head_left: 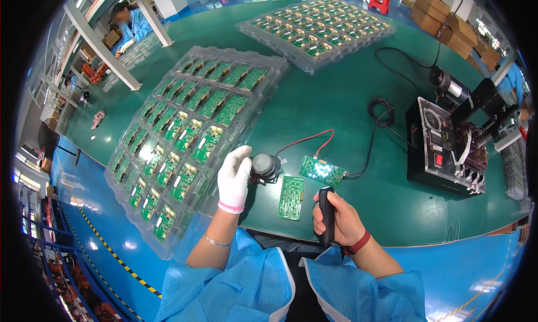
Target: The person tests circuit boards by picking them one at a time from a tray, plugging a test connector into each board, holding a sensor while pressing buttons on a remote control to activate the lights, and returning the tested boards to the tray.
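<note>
Two clear trays [276, 70] hold green boards [209, 144]; left grip [233, 179] clamped on round part [265, 164], right grip [343, 218] on handset [326, 220].

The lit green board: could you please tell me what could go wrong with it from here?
1. The red wire arcs from the lit board towards the round black part beside the gloved left hand; moving that part might tug it loose.
2. The black cable meets the board's right end, so a snag could drag the board.
3. The right hand holds a black handheld device close by, which might knock the board.
</note>
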Demonstrator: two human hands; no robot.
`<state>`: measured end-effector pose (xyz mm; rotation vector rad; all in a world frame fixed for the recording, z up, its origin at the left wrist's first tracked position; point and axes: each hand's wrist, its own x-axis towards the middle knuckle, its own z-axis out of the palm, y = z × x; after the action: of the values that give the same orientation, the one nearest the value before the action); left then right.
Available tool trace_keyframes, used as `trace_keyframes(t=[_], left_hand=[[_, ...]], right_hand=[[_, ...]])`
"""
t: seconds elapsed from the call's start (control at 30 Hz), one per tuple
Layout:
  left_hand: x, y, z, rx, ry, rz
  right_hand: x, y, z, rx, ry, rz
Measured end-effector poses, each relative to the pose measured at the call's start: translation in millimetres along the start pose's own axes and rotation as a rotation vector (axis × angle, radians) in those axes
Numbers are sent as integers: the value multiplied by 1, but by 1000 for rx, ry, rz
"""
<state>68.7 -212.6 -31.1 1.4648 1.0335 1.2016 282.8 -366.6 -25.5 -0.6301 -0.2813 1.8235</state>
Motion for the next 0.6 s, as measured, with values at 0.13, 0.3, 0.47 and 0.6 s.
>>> trace_keyframes(t=[0.13,0.3,0.47,0.6], left_hand=[[0,0,-1,-18,-8,-9],[0,0,-1,-3,-7,0],[1,0,-1,-1,-8,-7],[1,-1,-1,12,-14,1]], right_hand=[[0,0,2,-3,17,6],[1,0,6,-25,70,11],[0,-1,0,17,-8,7],[0,-1,0,3,-18,4]])
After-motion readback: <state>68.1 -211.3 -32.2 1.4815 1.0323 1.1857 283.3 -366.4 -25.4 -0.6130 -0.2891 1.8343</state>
